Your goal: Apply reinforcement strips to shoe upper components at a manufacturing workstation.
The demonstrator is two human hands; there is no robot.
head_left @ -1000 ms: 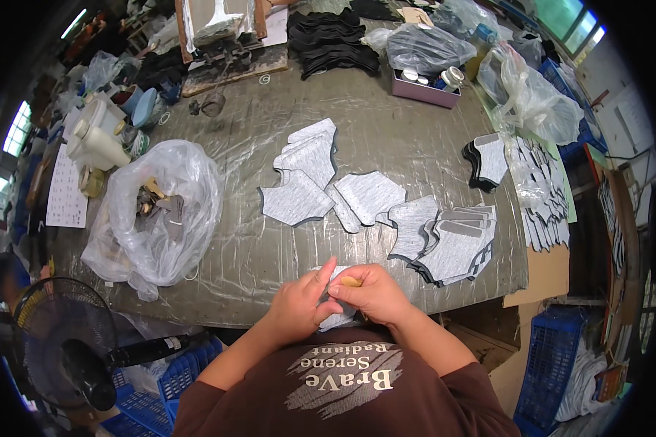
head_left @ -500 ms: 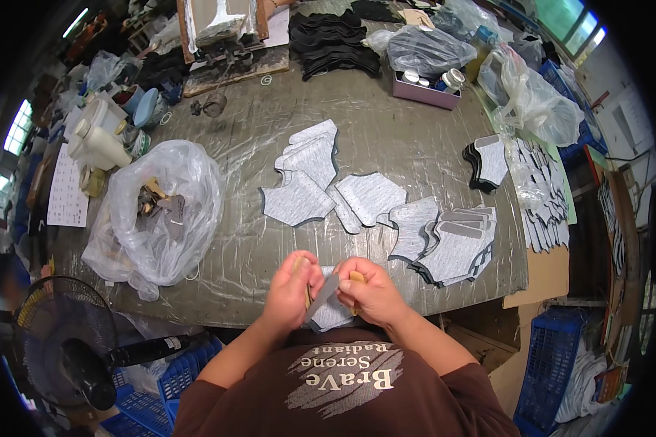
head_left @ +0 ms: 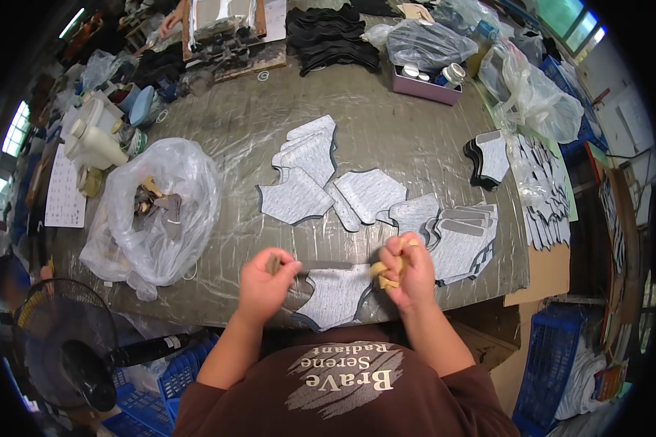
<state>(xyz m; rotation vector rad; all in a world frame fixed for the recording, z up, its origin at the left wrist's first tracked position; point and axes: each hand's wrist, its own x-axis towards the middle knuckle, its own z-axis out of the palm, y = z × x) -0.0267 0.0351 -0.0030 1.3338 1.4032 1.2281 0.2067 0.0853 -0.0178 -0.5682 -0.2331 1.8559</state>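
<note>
My left hand [head_left: 266, 288] is closed, pinching one end of a flat grey strip [head_left: 328, 266] between thumb and fingertips. Something brownish is tucked in its curled fingers. The strip points right, over the grey speckled fabric piece [head_left: 332, 298] with dark edges lying at the table's near edge. To the right, my right hand [head_left: 414, 273] is closed around crumpled yellowish paper-like strips [head_left: 386, 275], raised above the table. Beyond it lies an overlapping pile of similar cut pieces [head_left: 455, 251], some topped with grey strips [head_left: 465, 222].
More cut pieces [head_left: 299, 193] lie mid-table. A clear plastic bag [head_left: 204, 182] with scraps stands left, near white bottles [head_left: 98, 143]. A small stack [head_left: 492, 160] sits right, a purple box [head_left: 426, 87] behind it. A fan [head_left: 65, 342] stands lower left; another person's hand [head_left: 171, 22] shows far left.
My hands have moved apart. The grey strip now hangs out from my left hand alone, and my right hand has moved right with the yellowish strips. The fabric piece below is more exposed.
</note>
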